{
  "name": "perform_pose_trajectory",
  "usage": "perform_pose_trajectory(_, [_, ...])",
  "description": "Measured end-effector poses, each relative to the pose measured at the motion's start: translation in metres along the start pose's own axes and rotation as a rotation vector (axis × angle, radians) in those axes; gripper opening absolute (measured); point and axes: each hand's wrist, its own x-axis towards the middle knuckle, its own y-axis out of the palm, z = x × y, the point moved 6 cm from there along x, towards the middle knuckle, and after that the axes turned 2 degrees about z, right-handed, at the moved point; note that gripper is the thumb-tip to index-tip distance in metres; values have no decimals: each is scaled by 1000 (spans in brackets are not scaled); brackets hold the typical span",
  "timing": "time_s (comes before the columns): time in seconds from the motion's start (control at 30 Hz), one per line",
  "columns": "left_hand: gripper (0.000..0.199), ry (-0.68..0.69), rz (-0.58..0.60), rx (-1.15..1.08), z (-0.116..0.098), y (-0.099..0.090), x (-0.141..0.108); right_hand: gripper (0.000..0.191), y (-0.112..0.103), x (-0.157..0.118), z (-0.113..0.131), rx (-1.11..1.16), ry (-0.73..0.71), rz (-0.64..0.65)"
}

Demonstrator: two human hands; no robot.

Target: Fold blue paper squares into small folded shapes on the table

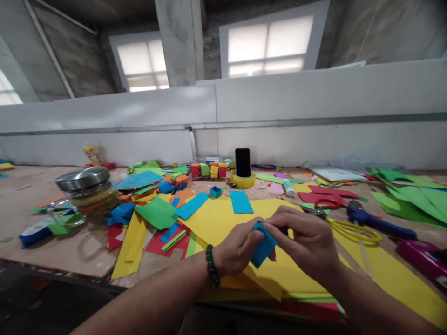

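A small blue paper piece (264,246) is pinched between my two hands above the yellow paper sheets (209,218). My left hand (239,246), with a dark green bead bracelet at the wrist, grips its left side, thumb on top. The fingers of my right hand (303,237) hold its upper right edge. Beyond my hands, a flat blue rectangle (241,202) and a small open blue paper box (215,191) rest on the yellow paper. Another blue strip (193,205) lies to their left.
Scissors with yellow handles (354,231), blue-handled pliers (380,223) and a magenta tool (421,260) are at right. A lidded glass jar (92,200) and blue tape roll (42,229) stand left. A phone (242,162) stands behind, near small paper cubes (214,170).
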Motion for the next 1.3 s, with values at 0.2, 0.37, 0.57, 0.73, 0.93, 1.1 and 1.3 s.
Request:
perform_pose_trajectory(0.2, [69, -37, 40, -12, 1, 3, -1, 13, 2, 3, -8, 71, 151, 102])
perform_pose_trajectory(0.37, [65, -38, -10, -4, 4, 1, -1, 14, 1, 7, -8, 27, 163, 212])
perform_pose_trajectory(0.57, [65, -13, -78, -9, 8, -1, -3, 8, -8, 5, -4, -34, 13, 140])
perform_pose_trajectory(0.73, [66, 1, -97, -15, 9, -1, -5, 10, -6, 2, -1, -62, -111, 148])
perform_pose_trajectory(0.93, [63, 31, -99, -58, 10, -1, -4, 17, -5, 5, 2, -94, -232, 149])
perform_pose_trajectory(1.1, [60, 17, -106, -16, 8, -1, -4, 14, -6, 5, 1, -116, -228, 156])
perform_pose_trajectory(1.3, [57, 17, -95, 30, 8, -1, -6, 12, -5, 4, -3, -119, -114, 173])
